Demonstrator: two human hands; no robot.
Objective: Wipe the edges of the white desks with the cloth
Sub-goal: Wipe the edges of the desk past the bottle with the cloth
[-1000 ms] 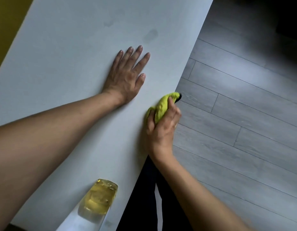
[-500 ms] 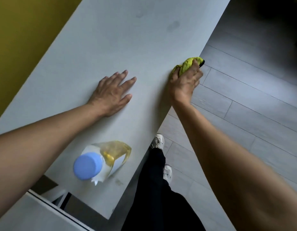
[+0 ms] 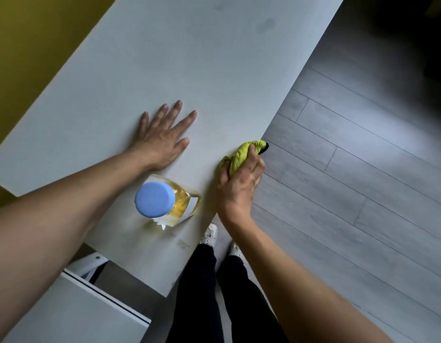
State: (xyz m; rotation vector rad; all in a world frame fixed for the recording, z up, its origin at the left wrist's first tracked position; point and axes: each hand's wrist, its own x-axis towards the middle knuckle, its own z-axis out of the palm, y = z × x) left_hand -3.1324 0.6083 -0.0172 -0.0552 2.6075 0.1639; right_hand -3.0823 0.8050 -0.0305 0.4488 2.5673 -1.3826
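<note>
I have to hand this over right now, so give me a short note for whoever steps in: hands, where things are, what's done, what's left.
Right hand grips the green cloth, pressed on the near long edge of the white desk.
Left hand lies flat on the desktop, fingers straight, holding nothing.
A bottle with a blue cap and yellow liquid stands between the arms, near that edge.
Done: cannot tell how much edge is wiped.
Left: the rest of this edge, the other edges, and the adjoining white desk. Faint smudges remain on top.

No legible text, even on the bottle (image 3: 175, 206).
</note>
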